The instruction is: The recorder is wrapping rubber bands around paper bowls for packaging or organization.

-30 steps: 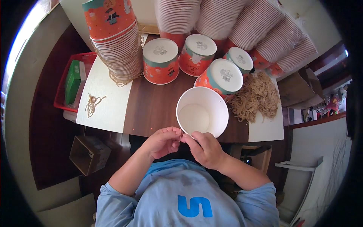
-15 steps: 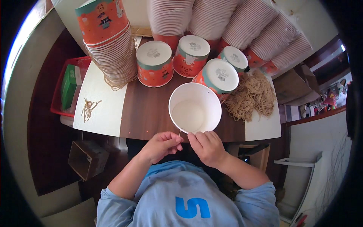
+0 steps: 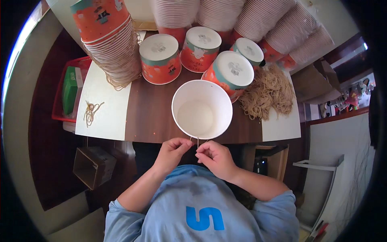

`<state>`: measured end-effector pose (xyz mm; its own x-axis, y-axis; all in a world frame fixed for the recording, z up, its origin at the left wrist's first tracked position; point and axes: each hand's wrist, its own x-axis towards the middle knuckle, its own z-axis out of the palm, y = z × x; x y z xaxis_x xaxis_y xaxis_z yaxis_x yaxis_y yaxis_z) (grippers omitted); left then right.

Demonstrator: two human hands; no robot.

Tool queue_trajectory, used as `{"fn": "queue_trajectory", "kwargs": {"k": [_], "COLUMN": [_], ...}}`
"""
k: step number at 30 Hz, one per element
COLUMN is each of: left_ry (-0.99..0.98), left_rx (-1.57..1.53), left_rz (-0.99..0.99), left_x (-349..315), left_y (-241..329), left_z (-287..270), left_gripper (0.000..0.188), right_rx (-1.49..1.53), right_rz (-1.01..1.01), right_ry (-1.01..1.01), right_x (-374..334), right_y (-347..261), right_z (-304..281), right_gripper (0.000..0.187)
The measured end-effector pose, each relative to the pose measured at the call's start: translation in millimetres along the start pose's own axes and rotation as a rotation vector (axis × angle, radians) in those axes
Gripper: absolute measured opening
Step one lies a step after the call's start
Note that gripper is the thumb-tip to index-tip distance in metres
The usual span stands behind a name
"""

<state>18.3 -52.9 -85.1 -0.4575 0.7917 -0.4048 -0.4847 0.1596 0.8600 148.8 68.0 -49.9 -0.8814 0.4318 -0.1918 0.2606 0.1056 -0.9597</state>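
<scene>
A white-lined paper bucket (image 3: 201, 90) stands at the table's front edge, its open mouth tilted toward me. Thin tan cord (image 3: 198, 142) comes down from the near rim. My left hand (image 3: 171, 155) is closed just below that rim, thumb and forefinger pinching a piece of the cord. Just to its right, my right hand (image 3: 217, 159) pinches another length of cord, fingers curled. The bucket's near outer wall, where the cord meets it, is hidden from me.
Several upturned orange buckets (image 3: 160, 66) stand behind, with wrapped bucket stacks (image 3: 262, 28) farther back. A tall stack (image 3: 115, 48) with cords rises at left. A heap of tan cords (image 3: 270, 94) lies right; a few loose cords (image 3: 92, 113) lie left.
My right hand has come off the bucket's rim and moved down and slightly left, now pinching cord. The left hand stays near the rim. The whole view has shifted a little.
</scene>
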Motion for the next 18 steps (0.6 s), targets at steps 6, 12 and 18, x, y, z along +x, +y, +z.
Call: {"fn": "queue_trajectory", "kwargs": {"k": [6, 12, 18], "left_ry": [0.035, 0.092, -0.056], "left_rx": [-0.233, -0.387, -0.593], "left_rz": [-0.008, -0.062, -0.104], "left_x": [-1, -8, -9], "left_y": [-10, -7, -7], "left_z": [10, 11, 7], "left_gripper": [0.016, 0.013, 0.01], "right_rx": [0.116, -0.403, -0.426], "right_rz": [0.081, -0.41, -0.378], "right_ry": [0.001, -0.008, 0.07], "right_x": [-3, -9, -4], "right_y": [11, -2, 1], "right_z": [20, 11, -16], "right_gripper": [0.011, 0.012, 0.007]}}
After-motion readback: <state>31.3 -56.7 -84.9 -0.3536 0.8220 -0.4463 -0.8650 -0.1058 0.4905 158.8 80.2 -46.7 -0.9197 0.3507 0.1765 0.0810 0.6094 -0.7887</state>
